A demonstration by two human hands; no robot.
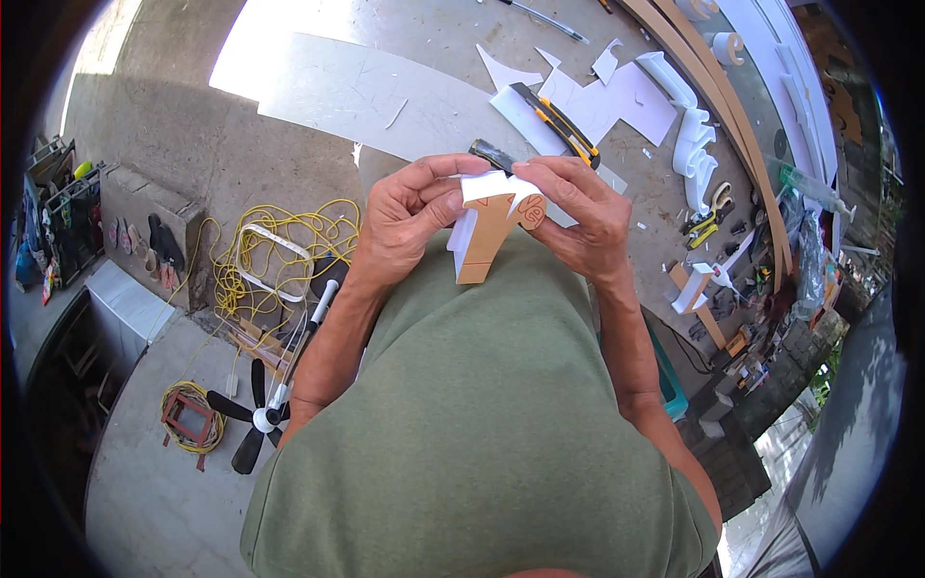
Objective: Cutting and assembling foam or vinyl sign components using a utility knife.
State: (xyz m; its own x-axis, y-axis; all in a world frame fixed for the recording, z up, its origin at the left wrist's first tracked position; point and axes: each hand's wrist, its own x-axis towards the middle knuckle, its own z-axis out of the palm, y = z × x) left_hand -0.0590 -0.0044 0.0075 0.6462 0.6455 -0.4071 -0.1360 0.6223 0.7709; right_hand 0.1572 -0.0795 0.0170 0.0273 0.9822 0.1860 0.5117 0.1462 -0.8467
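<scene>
Green shirt (462, 385) | left fingers (439, 214), right fingers (557, 183) pinching brown-faced piece (485, 236) | beyond: cutter (559, 125), seemingly dark tube (493, 154)

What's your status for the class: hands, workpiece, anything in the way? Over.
Left hand, right hand both holding brown-faced white piece. Yellow-black cutter, white offcuts lying just beyond hands.

The piece (485, 246) is showing brown in front, with reddish drawn lines and curls, and white along its side. The cutter (557, 120) is showing black and yellow-orange, while the scraps (599, 108) are looking white. The shirt (462, 414) is showing plain olive green, the cord (231, 275) is looking bright yellow, and the fan (261, 420) is showing black around a white middle.
</scene>
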